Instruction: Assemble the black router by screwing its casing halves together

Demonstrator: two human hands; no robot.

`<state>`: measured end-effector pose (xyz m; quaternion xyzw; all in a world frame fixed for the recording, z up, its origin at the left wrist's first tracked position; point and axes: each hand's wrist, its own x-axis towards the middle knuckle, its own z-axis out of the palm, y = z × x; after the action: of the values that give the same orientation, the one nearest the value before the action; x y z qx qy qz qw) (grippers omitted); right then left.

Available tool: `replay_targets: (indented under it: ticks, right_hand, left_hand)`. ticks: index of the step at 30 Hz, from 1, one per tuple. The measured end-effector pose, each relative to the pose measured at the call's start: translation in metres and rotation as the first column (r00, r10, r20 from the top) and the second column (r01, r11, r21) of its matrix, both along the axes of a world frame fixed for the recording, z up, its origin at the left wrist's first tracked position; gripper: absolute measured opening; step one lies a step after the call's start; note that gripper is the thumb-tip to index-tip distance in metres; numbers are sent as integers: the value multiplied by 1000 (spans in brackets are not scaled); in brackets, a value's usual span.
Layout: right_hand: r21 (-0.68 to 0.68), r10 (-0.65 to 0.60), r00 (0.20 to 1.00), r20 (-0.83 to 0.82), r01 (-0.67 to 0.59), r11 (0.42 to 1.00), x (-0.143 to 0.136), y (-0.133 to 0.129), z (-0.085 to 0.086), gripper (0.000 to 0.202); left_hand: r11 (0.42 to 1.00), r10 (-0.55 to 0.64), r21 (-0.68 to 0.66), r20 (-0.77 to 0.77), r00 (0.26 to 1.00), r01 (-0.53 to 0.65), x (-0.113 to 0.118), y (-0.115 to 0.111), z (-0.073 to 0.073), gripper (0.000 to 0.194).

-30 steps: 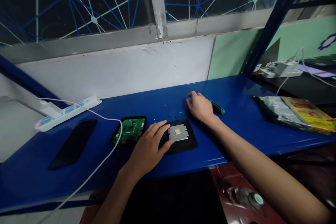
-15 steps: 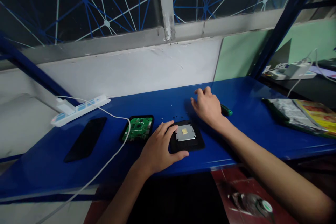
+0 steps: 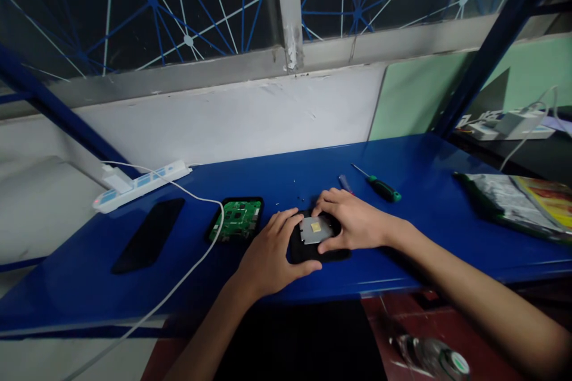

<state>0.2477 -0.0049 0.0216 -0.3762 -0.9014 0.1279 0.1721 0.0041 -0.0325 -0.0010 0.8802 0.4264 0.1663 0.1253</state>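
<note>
A silver metal plate (image 3: 313, 234) with a small yellowish square pad lies on a black cover (image 3: 308, 253) near the table's front edge. My left hand (image 3: 272, 253) rests against the cover's left side, thumb and fingers spread. From the right, my right hand (image 3: 351, 220) reaches over the cover, its thumb and fingers curved around the plate's right edge; both grip the plate's sides. To the left, a green circuit board (image 3: 239, 218) sits in a black case, with a white cable across its edge.
Behind my right hand lie a green-handled screwdriver (image 3: 383, 188) and a small clear-and-red item (image 3: 344, 183). Tiny screws (image 3: 301, 198) lie behind the cover. A black slab (image 3: 149, 235) and power strip (image 3: 143, 183) are left; a foil bag (image 3: 513, 205) is right.
My right hand has come down and left from above the table to the metal plate, uncovering the screwdriver. My left hand stays at the cover. The view has shifted slightly.
</note>
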Motion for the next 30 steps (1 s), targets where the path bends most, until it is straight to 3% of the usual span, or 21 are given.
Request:
replay_targets:
  ticks: [11,17,25,30]
  right_hand:
    - [10,-24,993,-116,25,1000,-2,1,3,45]
    - [151,-17,983,-181,45,988,2,2,5,47]
    - [249,-19,993,-119,48,967,4,3,3,51]
    - [314,-4,994,-113,40,949,5,4,1,51]
  left_hand:
    - [999,26,-19,-12,1000,-26,0,1,-2,92]
    - [998,15,61,-15,1000,-14,-2,-1,-4,103]
    - [936,15,350,74,997,-40,7,4,2,61]
    - [953,-44,301,39,998,30,14,25,19,55]
